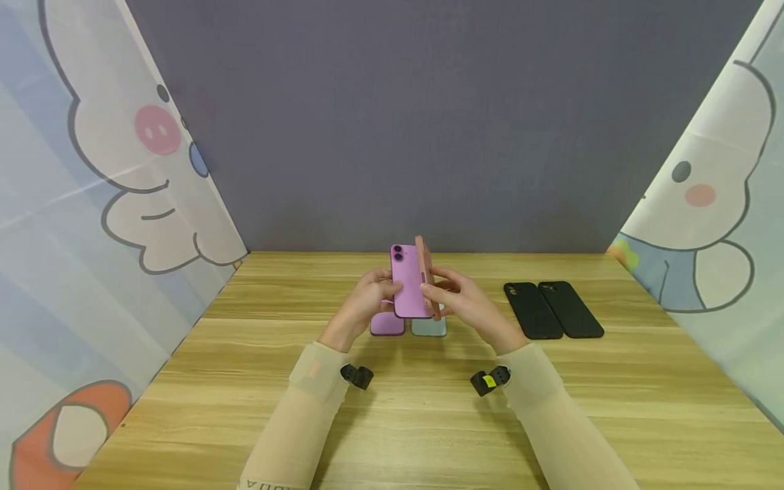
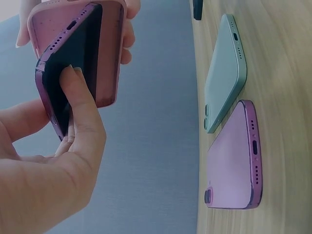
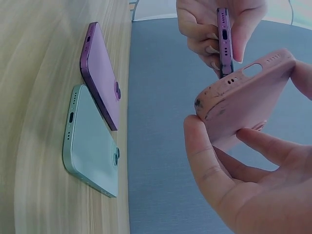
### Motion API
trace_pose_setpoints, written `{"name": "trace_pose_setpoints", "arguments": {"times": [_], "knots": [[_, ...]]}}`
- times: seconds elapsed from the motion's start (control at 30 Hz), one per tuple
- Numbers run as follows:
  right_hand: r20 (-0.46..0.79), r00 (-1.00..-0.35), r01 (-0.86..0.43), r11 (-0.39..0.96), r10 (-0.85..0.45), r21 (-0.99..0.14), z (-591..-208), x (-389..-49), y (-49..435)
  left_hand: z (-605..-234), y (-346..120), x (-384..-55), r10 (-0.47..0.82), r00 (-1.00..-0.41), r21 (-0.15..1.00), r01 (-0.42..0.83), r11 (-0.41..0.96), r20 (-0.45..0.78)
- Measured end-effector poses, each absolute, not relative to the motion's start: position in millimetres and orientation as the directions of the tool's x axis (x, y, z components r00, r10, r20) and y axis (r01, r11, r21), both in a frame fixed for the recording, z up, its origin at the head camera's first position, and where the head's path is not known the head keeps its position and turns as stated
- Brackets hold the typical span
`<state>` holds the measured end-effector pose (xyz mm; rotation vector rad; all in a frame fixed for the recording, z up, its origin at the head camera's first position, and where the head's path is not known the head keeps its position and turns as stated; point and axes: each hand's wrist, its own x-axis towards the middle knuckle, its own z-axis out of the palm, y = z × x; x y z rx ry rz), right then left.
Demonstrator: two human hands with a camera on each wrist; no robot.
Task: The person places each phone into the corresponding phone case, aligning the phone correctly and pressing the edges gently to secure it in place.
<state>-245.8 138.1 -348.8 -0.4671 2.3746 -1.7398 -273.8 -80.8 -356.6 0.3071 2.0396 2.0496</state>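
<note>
My left hand (image 1: 371, 297) grips a purple phone (image 1: 407, 286), thumb on its back and fingertips on its dark screen. In my right hand (image 1: 461, 297) is a pink phone case (image 3: 248, 97), held by its edges and tilted on its side. The case's open side faces the phone, and its bottom edge shows a charging cutout and dark scuffs in the right wrist view. In the left wrist view the phone (image 2: 73, 63) overlaps the case (image 2: 108, 78); whether they touch I cannot tell. Both are above the table.
A second purple phone (image 2: 231, 161) and a mint green phone (image 2: 226, 73) lie back up below my hands. To the right, two black phone cases (image 1: 531, 310) lie side by side on the wooden table (image 1: 416, 415). A grey panel (image 1: 429, 122) stands behind.
</note>
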Motion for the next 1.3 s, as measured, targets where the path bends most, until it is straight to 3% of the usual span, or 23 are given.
{"name": "trace_pose_setpoints", "arguments": {"times": [0.77, 1.3], "knots": [[0.037, -0.962, -0.134, 0.348, -0.27, -0.928, -347, -243, 135, -355, -82, -271, 0.334, -0.943, 1.0, -0.025, -0.016, -0.018], [0.095, -0.969, -0.19, 0.445, -0.227, -0.875, -351, -242, 128, -354, -85, -269, 0.345, -0.938, 0.999, -0.039, -0.037, -0.024]]}}
